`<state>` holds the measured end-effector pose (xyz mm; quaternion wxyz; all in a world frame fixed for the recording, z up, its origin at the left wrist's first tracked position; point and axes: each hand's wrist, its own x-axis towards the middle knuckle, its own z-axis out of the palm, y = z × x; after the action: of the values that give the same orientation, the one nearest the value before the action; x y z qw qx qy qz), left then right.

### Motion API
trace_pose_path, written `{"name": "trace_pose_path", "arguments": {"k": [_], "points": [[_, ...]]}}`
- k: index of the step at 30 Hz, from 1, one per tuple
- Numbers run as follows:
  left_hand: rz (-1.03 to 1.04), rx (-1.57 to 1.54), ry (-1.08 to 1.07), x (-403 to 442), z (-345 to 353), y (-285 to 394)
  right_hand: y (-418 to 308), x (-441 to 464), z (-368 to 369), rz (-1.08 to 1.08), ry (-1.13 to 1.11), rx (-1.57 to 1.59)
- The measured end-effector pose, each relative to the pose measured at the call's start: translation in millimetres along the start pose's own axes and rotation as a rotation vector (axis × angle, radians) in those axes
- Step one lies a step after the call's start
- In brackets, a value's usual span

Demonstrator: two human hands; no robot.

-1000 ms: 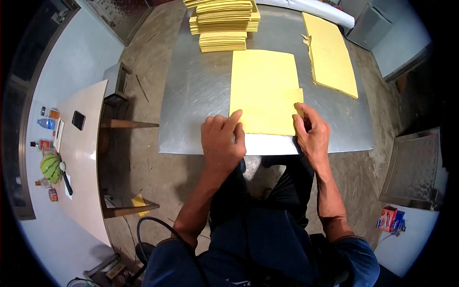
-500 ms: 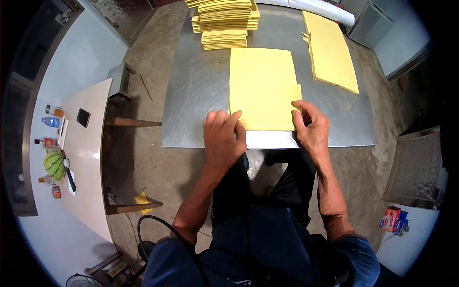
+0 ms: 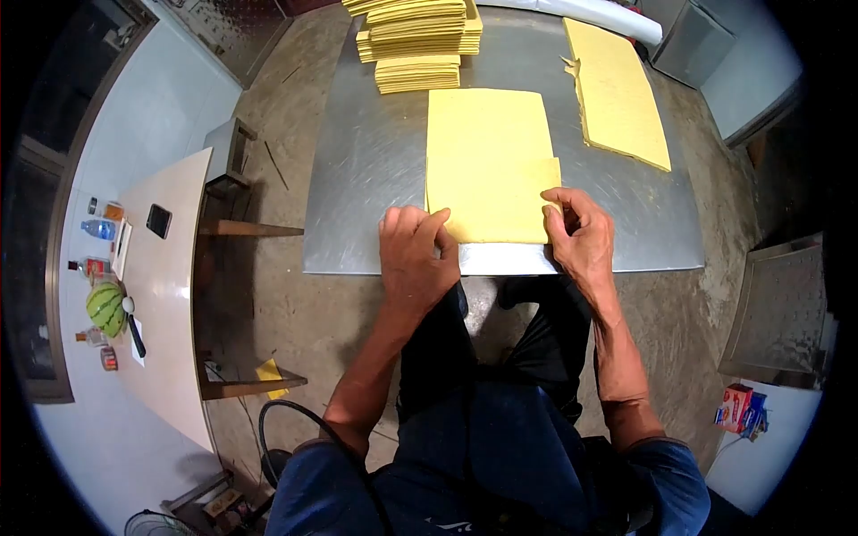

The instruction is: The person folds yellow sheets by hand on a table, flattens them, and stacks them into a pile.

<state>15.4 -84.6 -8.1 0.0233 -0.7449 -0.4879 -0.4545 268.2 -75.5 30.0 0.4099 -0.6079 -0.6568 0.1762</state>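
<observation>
A yellow sheet (image 3: 492, 179) lies before me on the metal table (image 3: 357, 179), its near part folded over so that an edge crosses its middle. My left hand (image 3: 418, 255) pinches its near left corner between thumb and forefinger. At the right edge, near the lower right corner, my right hand (image 3: 581, 230) has thumb and fingers closed on the sheet. A white strip (image 3: 507, 259) shows under the fold at the table's front edge. Behind the sheet rises a stack of folded yellow sheets (image 3: 418, 74).
A flat pile of yellow sheets (image 3: 618, 98) lies at the back right, before a white roll (image 3: 590, 12). On the left, a side table (image 3: 165, 330) holds a phone (image 3: 159, 221), a watermelon (image 3: 105, 308) and several bottles. Colourful packets (image 3: 740, 411) are at the lower right.
The view has shifted slightly, so the table's front edge sits a little higher. Both hands keep their hold at the sheet's sides, with hardly any movement.
</observation>
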Motion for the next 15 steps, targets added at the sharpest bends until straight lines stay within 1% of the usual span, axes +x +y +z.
{"name": "trace_pose_path", "arguments": {"k": [6, 12, 15], "points": [[-0.043, 0.014, -0.025, -0.7, -2.9, 2.7, 1.3, -0.9, 1.4, 0.005, -0.003, 0.009], [-0.043, 0.044, 0.039, 4.4, -4.2, 8.2, 4.4, -0.4, 2.2, -0.02, 0.0, -0.008], [-0.022, 0.073, -0.011, 0.6, -3.2, 5.1, 3.2, -0.6, 1.6, -0.029, 0.005, -0.012]]}}
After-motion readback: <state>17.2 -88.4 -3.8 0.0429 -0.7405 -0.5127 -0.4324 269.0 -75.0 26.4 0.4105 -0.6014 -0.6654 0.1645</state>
